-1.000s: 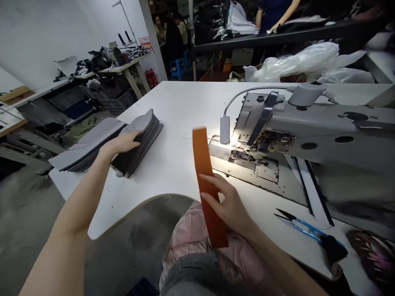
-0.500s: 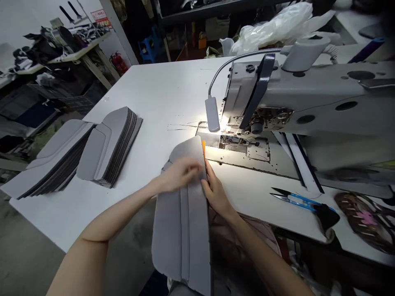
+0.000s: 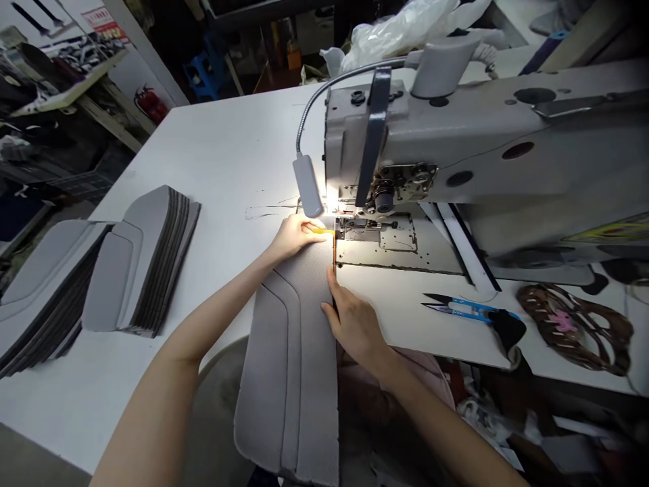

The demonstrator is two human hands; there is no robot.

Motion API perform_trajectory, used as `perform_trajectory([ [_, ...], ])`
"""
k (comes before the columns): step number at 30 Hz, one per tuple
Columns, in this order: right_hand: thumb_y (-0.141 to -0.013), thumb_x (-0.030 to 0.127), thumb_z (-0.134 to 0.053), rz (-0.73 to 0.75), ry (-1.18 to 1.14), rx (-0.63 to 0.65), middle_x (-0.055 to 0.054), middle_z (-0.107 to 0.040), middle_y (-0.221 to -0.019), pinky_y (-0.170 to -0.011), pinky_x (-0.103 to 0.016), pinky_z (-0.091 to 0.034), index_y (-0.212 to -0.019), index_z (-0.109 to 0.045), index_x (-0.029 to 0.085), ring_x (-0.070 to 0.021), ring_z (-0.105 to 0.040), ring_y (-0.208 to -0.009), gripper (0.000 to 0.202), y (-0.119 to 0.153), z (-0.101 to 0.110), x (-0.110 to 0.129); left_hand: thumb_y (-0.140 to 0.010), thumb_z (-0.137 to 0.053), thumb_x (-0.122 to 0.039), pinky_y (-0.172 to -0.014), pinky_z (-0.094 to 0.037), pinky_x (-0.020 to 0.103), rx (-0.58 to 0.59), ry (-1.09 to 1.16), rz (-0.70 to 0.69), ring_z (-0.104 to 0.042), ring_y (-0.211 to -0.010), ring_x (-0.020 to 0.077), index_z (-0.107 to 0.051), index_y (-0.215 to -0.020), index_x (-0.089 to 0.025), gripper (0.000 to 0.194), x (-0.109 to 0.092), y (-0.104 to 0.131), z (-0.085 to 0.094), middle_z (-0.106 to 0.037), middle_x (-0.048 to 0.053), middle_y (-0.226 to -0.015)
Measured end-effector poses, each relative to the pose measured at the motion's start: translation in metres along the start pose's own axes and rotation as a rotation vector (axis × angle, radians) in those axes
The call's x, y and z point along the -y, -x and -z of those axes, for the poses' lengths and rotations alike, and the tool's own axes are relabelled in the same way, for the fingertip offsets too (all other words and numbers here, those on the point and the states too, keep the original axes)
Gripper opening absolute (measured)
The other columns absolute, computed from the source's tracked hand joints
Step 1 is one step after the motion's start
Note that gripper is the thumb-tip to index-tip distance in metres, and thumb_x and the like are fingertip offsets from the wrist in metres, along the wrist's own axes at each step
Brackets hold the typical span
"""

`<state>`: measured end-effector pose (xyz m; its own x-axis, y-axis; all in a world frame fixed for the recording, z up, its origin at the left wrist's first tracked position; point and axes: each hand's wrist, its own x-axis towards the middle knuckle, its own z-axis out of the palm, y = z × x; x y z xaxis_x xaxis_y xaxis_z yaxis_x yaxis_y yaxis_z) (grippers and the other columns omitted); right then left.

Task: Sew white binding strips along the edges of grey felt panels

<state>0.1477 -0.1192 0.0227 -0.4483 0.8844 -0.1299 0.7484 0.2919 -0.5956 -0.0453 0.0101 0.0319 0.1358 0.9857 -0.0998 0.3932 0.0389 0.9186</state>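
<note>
A long grey fabric panel [image 3: 294, 352] lies on the white table [image 3: 223, 155] and hangs over its front edge. An orange strip [image 3: 323, 231] shows only as a thin edge under the panel's far right corner. My left hand [image 3: 297, 233] pinches that far end right at the presser foot of the grey sewing machine [image 3: 456, 135]. My right hand [image 3: 355, 325] grips the panel's right edge a little nearer to me. The machine's small lamp [image 3: 307, 184] lights the needle area.
Two stacks of grey cut panels [image 3: 136, 264] sit at the left of the table. Blue thread snips [image 3: 466, 311] and a brown patterned piece [image 3: 572, 325] lie at the right front. Plastic bags [image 3: 405, 30] and cluttered benches stand behind.
My left hand took a grey panel from the left stack and laid it over the orange strip. Both hands have since pushed the pair forward to the presser foot.
</note>
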Motion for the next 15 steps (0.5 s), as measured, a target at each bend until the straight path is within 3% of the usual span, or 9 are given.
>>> perform_trajectory([
  [5, -0.094, 0.015, -0.058, -0.004, -0.084, 0.003, -0.003, -0.067, -0.083, -0.068, -0.028, -0.046, -0.150, -0.044, 0.015, -0.0183, -0.061, -0.074, 0.059, -0.004, 0.001, -0.005, -0.059, -0.086, -0.035, -0.071, -0.051, 0.027, 0.037, -0.060, -0.052, -0.063, -0.072, 0.0152, -0.075, -0.078, -0.013, 0.031, 0.017, -0.019, -0.013, -0.073, 0.006, -0.078],
  [10, -0.093, 0.013, -0.059, -0.012, -0.136, -0.005, -0.005, -0.070, -0.084, -0.067, -0.028, -0.045, -0.149, -0.045, 0.012, -0.0183, -0.063, -0.073, 0.057, -0.008, 0.001, -0.009, -0.059, -0.085, -0.047, -0.065, -0.050, 0.026, 0.046, -0.054, -0.061, -0.061, -0.068, 0.0145, -0.073, -0.073, -0.013, 0.039, 0.012, -0.022, -0.012, -0.071, 0.005, -0.073],
  [15, -0.092, 0.011, -0.061, 0.010, -0.132, -0.028, -0.004, -0.069, -0.080, -0.063, -0.027, -0.044, -0.148, -0.047, 0.013, -0.0170, -0.062, -0.069, 0.058, -0.009, 0.000, -0.010, -0.061, -0.084, -0.047, -0.062, -0.049, 0.025, 0.041, -0.100, -0.030, -0.058, -0.064, 0.0135, -0.072, -0.070, -0.013, 0.038, 0.006, -0.021, -0.013, -0.070, 0.005, -0.069],
])
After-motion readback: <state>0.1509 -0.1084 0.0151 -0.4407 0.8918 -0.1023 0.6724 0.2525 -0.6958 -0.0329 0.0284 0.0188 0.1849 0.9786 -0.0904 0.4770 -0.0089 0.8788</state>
